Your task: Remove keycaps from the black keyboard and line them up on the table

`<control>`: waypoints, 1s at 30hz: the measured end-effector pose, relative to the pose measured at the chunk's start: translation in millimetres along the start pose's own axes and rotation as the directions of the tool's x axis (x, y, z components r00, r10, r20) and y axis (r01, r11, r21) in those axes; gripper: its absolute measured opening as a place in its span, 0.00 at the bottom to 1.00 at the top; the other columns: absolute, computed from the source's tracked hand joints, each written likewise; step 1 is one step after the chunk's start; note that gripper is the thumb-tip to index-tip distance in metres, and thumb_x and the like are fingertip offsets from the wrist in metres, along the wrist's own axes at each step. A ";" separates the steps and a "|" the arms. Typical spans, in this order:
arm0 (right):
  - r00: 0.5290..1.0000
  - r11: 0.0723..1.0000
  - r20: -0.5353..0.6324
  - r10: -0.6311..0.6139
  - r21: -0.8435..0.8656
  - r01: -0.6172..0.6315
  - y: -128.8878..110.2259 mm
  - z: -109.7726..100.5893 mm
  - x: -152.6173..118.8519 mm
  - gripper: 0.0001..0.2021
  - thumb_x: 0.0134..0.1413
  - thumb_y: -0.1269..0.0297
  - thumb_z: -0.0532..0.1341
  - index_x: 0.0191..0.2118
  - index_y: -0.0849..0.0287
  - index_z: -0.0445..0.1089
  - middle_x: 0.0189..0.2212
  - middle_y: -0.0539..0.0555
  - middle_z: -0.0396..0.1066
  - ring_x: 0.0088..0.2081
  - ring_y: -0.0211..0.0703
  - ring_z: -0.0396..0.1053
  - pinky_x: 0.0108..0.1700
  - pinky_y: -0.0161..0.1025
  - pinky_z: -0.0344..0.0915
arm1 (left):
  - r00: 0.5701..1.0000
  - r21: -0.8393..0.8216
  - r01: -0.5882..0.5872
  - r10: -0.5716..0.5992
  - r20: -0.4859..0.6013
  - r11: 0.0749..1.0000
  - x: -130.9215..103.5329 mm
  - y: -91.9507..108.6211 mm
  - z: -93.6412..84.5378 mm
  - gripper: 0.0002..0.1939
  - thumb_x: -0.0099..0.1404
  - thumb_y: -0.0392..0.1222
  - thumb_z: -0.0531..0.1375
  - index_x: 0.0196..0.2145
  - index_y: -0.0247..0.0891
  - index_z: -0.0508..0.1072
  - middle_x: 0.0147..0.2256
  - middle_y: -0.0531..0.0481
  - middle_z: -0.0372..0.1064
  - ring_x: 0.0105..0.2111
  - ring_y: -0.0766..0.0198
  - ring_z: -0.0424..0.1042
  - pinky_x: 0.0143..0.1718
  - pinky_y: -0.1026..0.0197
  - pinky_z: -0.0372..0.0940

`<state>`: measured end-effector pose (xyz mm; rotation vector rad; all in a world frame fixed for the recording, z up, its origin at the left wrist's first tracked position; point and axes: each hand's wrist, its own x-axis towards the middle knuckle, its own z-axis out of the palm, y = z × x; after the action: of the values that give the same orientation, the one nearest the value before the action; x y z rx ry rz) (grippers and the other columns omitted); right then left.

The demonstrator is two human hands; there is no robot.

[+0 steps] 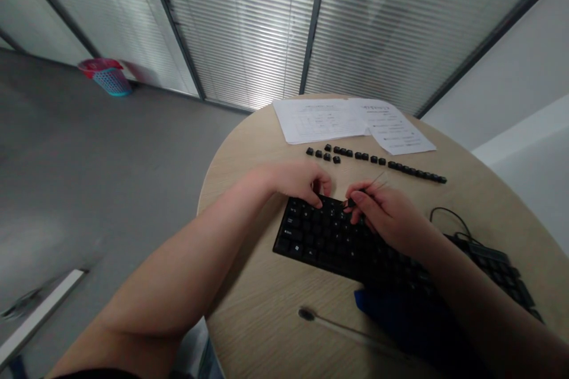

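Note:
A black keyboard [311, 237] lies on the round table, its left part in plain sight. My left hand [304, 182] grips the keyboard's far edge, thumb on top and fingers curled behind. Over the upper rows, my right hand [386, 213] is closed on a small dark keycap puller [362, 192] with thin wires jutting up past the fingers. Its lower end is close to the keys; whether it touches one I cannot tell. Beyond the keyboard, loose black keycaps [413, 172] are laid out in a long row, with several smaller-spaced ones [319, 154] at the left.
Printed sheets [320, 121] lie at the table's far side. In front are a brush with a pale handle [342, 327] and a dark blue cloth [400, 320]. A cable [451, 211] curls at the right. A basket [111, 78] stands on the floor by the blinds.

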<state>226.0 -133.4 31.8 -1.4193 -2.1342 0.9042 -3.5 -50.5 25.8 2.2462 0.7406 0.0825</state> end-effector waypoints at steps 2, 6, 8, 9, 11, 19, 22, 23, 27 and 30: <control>1.000 1.000 0.009 0.010 -0.007 -0.010 -0.9 -0.1 0.5 0.13 0.69 0.54 0.53 0.40 0.56 0.69 0.23 0.47 0.74 0.24 0.40 0.70 0.33 0.39 0.64 | 1.000 0.002 0.004 -0.004 -0.002 1.000 1.0 0.6 0.8 0.10 0.57 0.37 0.66 0.39 0.38 0.78 0.31 0.53 0.74 0.31 0.64 0.69 0.34 0.62 0.58; 1.000 0.997 0.011 -0.016 -0.071 0.016 -7.3 -1.4 0.5 0.13 0.69 0.55 0.53 0.39 0.56 0.70 0.24 0.48 0.75 0.28 0.42 0.73 0.35 0.39 0.64 | 1.000 -0.004 0.000 0.000 -0.008 1.000 2.4 0.5 2.9 0.11 0.56 0.35 0.65 0.39 0.37 0.78 0.30 0.53 0.73 0.31 0.64 0.69 0.33 0.62 0.58; 0.999 0.993 0.012 -0.034 -0.113 0.036 -12.3 -1.7 0.4 0.12 0.68 0.56 0.53 0.39 0.56 0.71 0.24 0.49 0.75 0.29 0.43 0.74 0.36 0.40 0.64 | 1.000 -0.003 -0.010 0.009 -0.010 1.000 2.9 -0.2 3.5 0.11 0.56 0.35 0.65 0.39 0.37 0.78 0.30 0.53 0.73 0.31 0.64 0.69 0.33 0.62 0.59; 0.999 0.990 0.013 -0.046 -0.134 0.047 -15.1 -1.7 0.3 0.12 0.68 0.57 0.53 0.39 0.56 0.71 0.25 0.49 0.75 0.29 0.43 0.74 0.36 0.40 0.64 | 1.000 0.001 -0.011 0.011 -0.012 1.000 3.1 -0.6 3.6 0.10 0.56 0.36 0.65 0.39 0.38 0.78 0.31 0.53 0.73 0.31 0.64 0.69 0.33 0.62 0.59; 0.997 0.982 0.019 -0.072 -0.173 0.074 -20.2 -1.0 0.3 0.12 0.68 0.57 0.53 0.39 0.55 0.71 0.26 0.50 0.75 0.30 0.44 0.73 0.37 0.41 0.63 | 1.000 0.005 -0.008 0.008 -0.013 1.000 3.3 -1.2 3.5 0.10 0.56 0.36 0.65 0.39 0.37 0.78 0.31 0.53 0.73 0.31 0.64 0.69 0.33 0.61 0.59; 0.995 0.971 0.054 -0.078 -0.223 0.088 -18.1 1.9 0.7 0.13 0.68 0.57 0.52 0.40 0.56 0.71 0.29 0.52 0.76 0.33 0.46 0.74 0.38 0.41 0.63 | 1.000 -0.013 -0.019 0.019 -0.012 1.000 3.7 -2.1 3.4 0.10 0.56 0.36 0.65 0.38 0.36 0.78 0.31 0.53 0.73 0.31 0.65 0.69 0.33 0.62 0.59; 0.993 0.972 0.042 -0.107 -0.208 0.113 -12.7 3.6 -0.1 0.13 0.68 0.57 0.52 0.40 0.56 0.71 0.29 0.52 0.76 0.33 0.47 0.74 0.38 0.42 0.63 | 1.000 -0.023 -0.021 0.021 -0.005 1.000 3.7 -2.8 3.6 0.11 0.57 0.37 0.65 0.39 0.35 0.78 0.32 0.51 0.73 0.31 0.63 0.70 0.33 0.61 0.60; 0.993 0.972 0.031 -0.117 -0.203 0.121 -10.8 4.9 -0.4 0.13 0.68 0.57 0.52 0.40 0.56 0.71 0.28 0.52 0.76 0.32 0.47 0.74 0.38 0.42 0.63 | 1.000 -0.024 -0.025 0.025 -0.002 0.999 3.7 -2.9 3.6 0.11 0.57 0.37 0.65 0.39 0.35 0.78 0.32 0.51 0.73 0.31 0.63 0.70 0.33 0.61 0.60; 0.993 0.983 -0.048 -0.104 -0.160 0.095 -3.5 11.5 -1.5 0.13 0.69 0.56 0.52 0.40 0.56 0.69 0.25 0.51 0.75 0.29 0.46 0.74 0.37 0.42 0.63 | 0.999 -0.035 -0.035 0.035 -0.004 0.999 3.3 -4.0 3.5 0.11 0.57 0.36 0.64 0.40 0.36 0.78 0.31 0.52 0.73 0.31 0.64 0.70 0.32 0.62 0.59; 0.993 0.983 -0.055 -0.105 -0.158 0.095 -3.8 14.8 -1.9 0.12 0.69 0.57 0.51 0.39 0.56 0.68 0.26 0.51 0.75 0.29 0.45 0.73 0.36 0.42 0.63 | 0.999 -0.037 -0.038 0.037 -0.016 0.999 3.4 -5.3 4.0 0.11 0.56 0.36 0.65 0.39 0.37 0.78 0.31 0.53 0.74 0.30 0.65 0.69 0.32 0.63 0.58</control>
<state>214.6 -140.5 24.1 -1.3789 -2.2478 0.6599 -2.1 -48.4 18.7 2.2270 0.7000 0.1312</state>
